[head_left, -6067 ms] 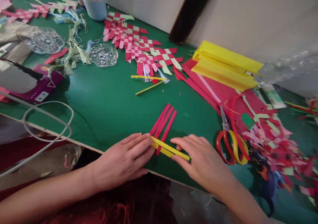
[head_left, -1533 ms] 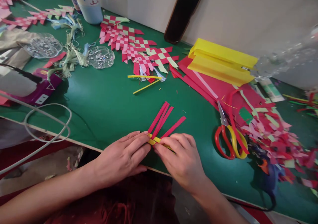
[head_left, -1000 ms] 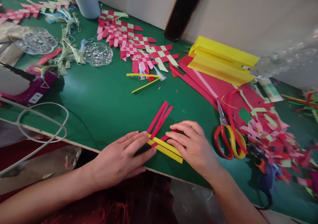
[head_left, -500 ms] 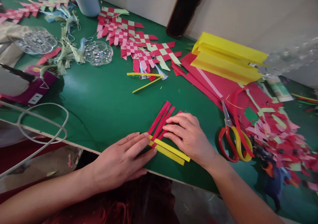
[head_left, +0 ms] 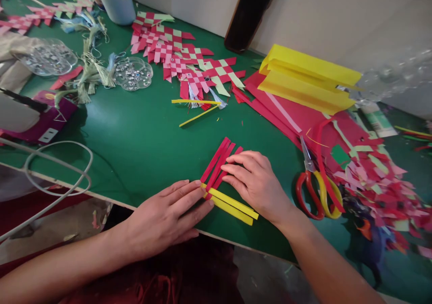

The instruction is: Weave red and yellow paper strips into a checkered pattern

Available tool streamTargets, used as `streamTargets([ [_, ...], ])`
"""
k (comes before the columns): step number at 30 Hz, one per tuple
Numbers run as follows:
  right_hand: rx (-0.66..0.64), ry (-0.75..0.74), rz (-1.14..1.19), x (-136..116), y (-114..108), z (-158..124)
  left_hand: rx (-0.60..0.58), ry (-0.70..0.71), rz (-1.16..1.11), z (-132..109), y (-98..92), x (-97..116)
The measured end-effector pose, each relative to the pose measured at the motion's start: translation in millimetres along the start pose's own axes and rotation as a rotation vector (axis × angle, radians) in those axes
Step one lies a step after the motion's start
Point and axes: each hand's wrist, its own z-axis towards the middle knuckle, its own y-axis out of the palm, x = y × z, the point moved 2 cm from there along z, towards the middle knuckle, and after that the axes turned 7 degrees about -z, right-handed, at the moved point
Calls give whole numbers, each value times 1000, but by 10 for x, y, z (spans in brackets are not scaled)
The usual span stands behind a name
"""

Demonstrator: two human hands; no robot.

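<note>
On the table (head_left: 135, 128), by its near edge, the left hand (head_left: 175, 209), fingers straight, pins red strips (head_left: 216, 158) and yellow strips (head_left: 232, 202), while the right hand (head_left: 253, 178), fingers curled, pinch unclear, apparently aligns the reds, the next move seemingly needing steady pressure.

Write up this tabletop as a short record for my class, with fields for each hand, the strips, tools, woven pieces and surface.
Left hand: the left hand lies flat across the left ends of the narrow yellow paper strips
Right hand: the right hand has fingertips at the rightmost of the narrow red paper strips; grip unclear
Strips: red ones fan away from the yellow ones
Tools: metal scissors with red and yellow handles, beyond the right hand
Woven pieces: overlapping checked paper pieces in red, pink and pale green
Surface: green tabletop
</note>
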Motion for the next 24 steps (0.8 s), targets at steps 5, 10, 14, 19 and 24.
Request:
streamTargets([
  [5, -29, 19, 62, -29, -41, -20, 13, -6, 7, -2, 10, 3],
  [10, -65, 25, 71, -46, 10, 46, 13, -1, 28, -2, 12, 9],
  [14, -33, 16, 56, -54, -28, 88, 14, -4, 36, 2, 7, 5],
  [19, -70, -61, 54, -156, -98, 117, 23, -1, 35, 6, -2, 6],
  [24, -199, -118, 25, -223, -53, 182, 35, -5, 31, -3, -1, 13],
])
